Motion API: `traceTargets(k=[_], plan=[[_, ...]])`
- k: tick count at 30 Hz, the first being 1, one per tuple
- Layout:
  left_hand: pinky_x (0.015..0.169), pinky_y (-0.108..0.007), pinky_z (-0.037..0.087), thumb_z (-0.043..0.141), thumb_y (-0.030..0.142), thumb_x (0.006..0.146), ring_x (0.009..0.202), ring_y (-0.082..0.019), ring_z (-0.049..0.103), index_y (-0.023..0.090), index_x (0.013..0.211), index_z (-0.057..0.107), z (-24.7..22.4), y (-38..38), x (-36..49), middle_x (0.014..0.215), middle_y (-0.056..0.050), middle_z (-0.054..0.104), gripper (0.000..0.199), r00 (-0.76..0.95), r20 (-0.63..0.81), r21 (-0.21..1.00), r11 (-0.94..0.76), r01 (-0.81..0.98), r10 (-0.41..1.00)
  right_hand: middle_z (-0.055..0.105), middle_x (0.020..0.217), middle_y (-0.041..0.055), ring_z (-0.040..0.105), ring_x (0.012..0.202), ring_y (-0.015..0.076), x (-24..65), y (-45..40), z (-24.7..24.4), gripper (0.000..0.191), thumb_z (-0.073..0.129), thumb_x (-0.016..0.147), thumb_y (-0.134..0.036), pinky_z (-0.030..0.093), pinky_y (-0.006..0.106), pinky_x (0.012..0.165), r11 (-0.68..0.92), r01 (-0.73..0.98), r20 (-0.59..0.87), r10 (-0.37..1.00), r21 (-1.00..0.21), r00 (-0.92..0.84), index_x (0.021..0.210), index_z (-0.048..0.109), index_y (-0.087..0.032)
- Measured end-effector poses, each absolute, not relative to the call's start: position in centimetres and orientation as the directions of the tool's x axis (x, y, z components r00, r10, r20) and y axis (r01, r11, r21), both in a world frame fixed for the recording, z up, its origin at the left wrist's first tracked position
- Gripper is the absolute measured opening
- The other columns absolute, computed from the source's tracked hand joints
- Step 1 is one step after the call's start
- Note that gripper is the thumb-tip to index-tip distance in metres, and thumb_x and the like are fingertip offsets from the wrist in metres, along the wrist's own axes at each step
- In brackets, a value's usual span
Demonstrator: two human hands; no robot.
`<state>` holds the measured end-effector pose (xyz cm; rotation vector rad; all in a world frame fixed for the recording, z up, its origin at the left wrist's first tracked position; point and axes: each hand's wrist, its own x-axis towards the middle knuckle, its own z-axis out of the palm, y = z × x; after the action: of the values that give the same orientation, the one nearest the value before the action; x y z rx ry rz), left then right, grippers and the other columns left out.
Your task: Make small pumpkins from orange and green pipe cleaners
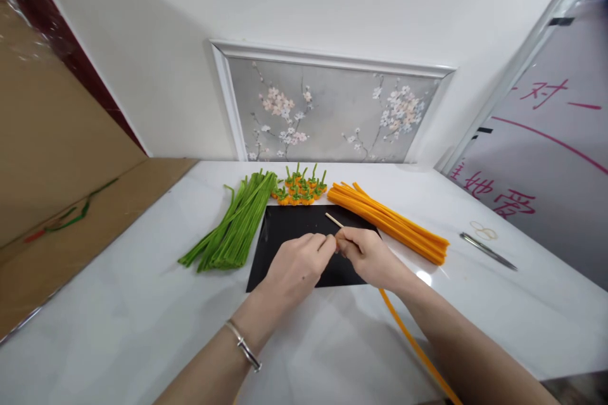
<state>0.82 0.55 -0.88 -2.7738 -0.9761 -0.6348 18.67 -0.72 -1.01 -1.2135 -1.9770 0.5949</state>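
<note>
My left hand [304,262] and my right hand [373,256] meet over a black mat [280,228], fingertips pinched close together. A thin wooden stick [333,219] juts up and left from the fingers of my right hand. Between the fingertips a bit of orange shows, wound or pressed there; the fingers hide most of it. A long orange pipe cleaner [412,340] trails from beneath my right hand toward the near edge. Just behind the mat stands a cluster of small orange pieces with green tops and stems [299,188].
A bundle of green pipe cleaners [237,221] lies left of the mat, a bundle of orange pipe cleaners [389,221] to its right. Farther right are metal tweezers [488,251] and rubber bands [483,230] on the white table [142,323]. A wall [180,76] rises behind.
</note>
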Motion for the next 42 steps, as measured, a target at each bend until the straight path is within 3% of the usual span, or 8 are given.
traceTargets(k=[7,12,15,18,24,29,37,42], plan=[[0.056,-0.024,0.033,0.046,0.023,0.092,0.060,-0.013,0.050,0.018,0.080,0.062,0.1,1.1,0.7,0.067,0.001,0.058,0.020,0.548,0.265,0.660,-0.564,0.497,0.793,0.056,0.064,-0.0017,0.051,0.057,0.0122,19.0,-0.4,-0.9,0.021,0.045,0.091,-0.018,0.042,0.023,0.055,0.494,0.563,0.396,0.869,-0.663,-0.296,0.073,0.055,-0.019],[0.051,-0.023,0.027,0.052,0.026,0.085,0.054,-0.010,0.040,0.017,0.065,0.058,0.4,1.6,0.3,0.059,0.003,0.049,0.023,0.483,0.117,0.885,-0.312,0.345,0.868,0.065,0.074,0.0014,0.060,0.054,0.0115,19.7,0.0,-1.4,0.025,0.039,0.098,-0.023,0.050,0.022,0.050,0.533,0.528,0.435,0.846,-0.662,-0.309,0.102,0.063,-0.018],[0.043,-0.021,0.017,0.054,0.030,0.083,0.044,-0.006,0.025,0.016,0.071,0.057,0.8,1.8,-0.1,0.058,0.005,0.045,0.019,0.522,-0.068,0.986,-0.024,0.167,0.850,0.070,0.098,0.0071,0.068,0.073,0.0131,20.8,0.6,-1.7,0.028,0.039,0.100,-0.024,0.058,0.025,0.066,0.630,0.525,0.545,0.770,-0.572,-0.330,0.115,0.062,-0.019],[0.042,-0.019,0.009,0.061,0.032,0.080,0.043,-0.003,0.015,0.016,0.074,0.054,1.0,2.2,-0.5,0.058,0.007,0.039,0.019,0.564,-0.216,0.950,0.306,-0.068,0.797,0.073,0.091,0.0060,0.070,0.079,0.0163,21.1,0.6,-1.9,0.019,0.053,0.096,-0.030,0.057,0.027,0.073,0.767,0.573,0.592,0.613,-0.289,-0.523,0.101,0.069,-0.020],[0.039,-0.017,0.008,0.059,0.020,0.074,0.043,-0.002,0.012,0.016,0.063,0.046,0.5,2.2,-0.4,0.053,0.009,0.031,0.018,0.570,-0.276,0.923,0.379,-0.067,0.774,0.070,0.117,0.0071,0.068,0.101,0.0148,19.3,-0.3,-1.9,0.029,0.042,0.098,-0.011,0.056,0.026,0.081,0.864,0.503,0.700,0.361,-0.003,-0.616,0.114,0.065,-0.019],[0.039,-0.018,0.004,0.059,0.019,0.073,0.041,-0.002,0.009,0.014,0.068,0.053,0.8,1.8,-0.3,0.049,0.011,0.029,0.009,0.616,-0.340,0.905,0.425,0.010,0.710,0.072,0.103,0.0080,0.065,0.073,0.0143,19.6,-0.1,-1.3,0.025,0.042,0.098,-0.011,0.048,0.029,0.065,0.768,0.611,0.662,0.360,0.190,-0.658,0.107,0.065,-0.015],[0.042,-0.020,0.005,0.066,0.026,0.074,0.042,-0.001,0.012,0.012,0.074,0.058,1.4,1.9,-0.8,0.056,0.008,0.039,0.017,0.675,-0.345,0.894,0.448,0.025,0.652,0.064,0.075,0.0014,0.048,0.058,0.0129,19.4,0.0,-1.2,0.028,0.039,0.098,-0.011,0.029,0.032,0.058,0.671,0.692,0.665,0.392,0.266,-0.635,0.091,0.064,-0.019],[0.044,-0.021,0.018,0.058,0.035,0.084,0.044,-0.004,0.026,0.013,0.072,0.060,1.3,1.5,-0.1,0.061,0.002,0.052,0.025,0.575,-0.175,0.983,0.109,0.148,0.799,0.059,0.067,0.0012,0.042,0.056,0.0142,18.9,0.0,-1.5,0.027,0.041,0.090,-0.006,0.027,0.031,0.058,0.650,0.735,0.690,0.443,0.192,-0.572,0.078,0.061,-0.019]])
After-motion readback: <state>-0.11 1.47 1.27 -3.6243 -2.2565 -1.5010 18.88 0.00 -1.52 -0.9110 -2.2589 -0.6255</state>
